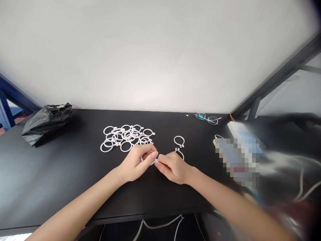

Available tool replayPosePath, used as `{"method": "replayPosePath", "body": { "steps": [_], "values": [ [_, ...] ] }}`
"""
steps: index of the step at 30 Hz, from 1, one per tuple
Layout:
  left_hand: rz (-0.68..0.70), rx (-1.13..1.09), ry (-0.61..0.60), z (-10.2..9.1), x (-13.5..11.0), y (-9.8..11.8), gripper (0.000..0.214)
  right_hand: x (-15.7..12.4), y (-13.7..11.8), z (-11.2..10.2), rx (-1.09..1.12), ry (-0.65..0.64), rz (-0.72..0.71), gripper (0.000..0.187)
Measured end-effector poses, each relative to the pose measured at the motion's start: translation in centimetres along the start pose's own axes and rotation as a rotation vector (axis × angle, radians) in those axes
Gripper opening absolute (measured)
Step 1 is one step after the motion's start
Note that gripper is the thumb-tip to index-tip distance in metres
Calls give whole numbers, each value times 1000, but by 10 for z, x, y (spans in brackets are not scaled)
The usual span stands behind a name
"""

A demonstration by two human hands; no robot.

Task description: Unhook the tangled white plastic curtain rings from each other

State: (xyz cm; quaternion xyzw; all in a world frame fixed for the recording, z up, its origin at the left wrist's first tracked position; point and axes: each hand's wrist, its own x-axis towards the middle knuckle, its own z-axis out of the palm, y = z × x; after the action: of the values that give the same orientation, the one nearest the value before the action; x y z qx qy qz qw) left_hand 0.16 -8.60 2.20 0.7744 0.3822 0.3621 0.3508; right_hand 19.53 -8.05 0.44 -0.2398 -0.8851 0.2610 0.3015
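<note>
Held between my hands over the front half of the black table is a white ring (152, 163), thin and plastic-looking, partly hidden by my fingers. My left hand (136, 163) is closed on the ring's left side, thumb and fingers pinching it. At the ring's right end, the thumb and forefinger of my right hand (174, 168) are pressed together on it. A heap of similar white rings (126, 134) with small rounded knobs lies just beyond my left hand. Beyond my right hand lie two more rings, a whole one (179, 136) and one partly covered (183, 155).
A crumpled black plastic bag (48, 124) sits at the table's far left. Glasses (212, 120) rest near the wall at the back right. A pixelated object (237, 162) and a white-blue box (240, 132) lie to the right. Pale cables (160, 227) hang below the front edge.
</note>
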Motion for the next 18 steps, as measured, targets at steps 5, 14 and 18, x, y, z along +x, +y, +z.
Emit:
{"method": "replayPosePath", "body": {
  "steps": [5, 14, 18],
  "values": [
    [98, 93, 91, 5, -3, -3, 46, -1, 1, 8, 23, 32, -15, 33],
    [126, 87, 109, 8, -5, -3, 48, -3, 2, 14, -34, 71, -105, 32],
    [149, 108, 122, 8, -4, -3, 47, -4, 3, 16, -33, 73, -97, 32]
  ]
}}
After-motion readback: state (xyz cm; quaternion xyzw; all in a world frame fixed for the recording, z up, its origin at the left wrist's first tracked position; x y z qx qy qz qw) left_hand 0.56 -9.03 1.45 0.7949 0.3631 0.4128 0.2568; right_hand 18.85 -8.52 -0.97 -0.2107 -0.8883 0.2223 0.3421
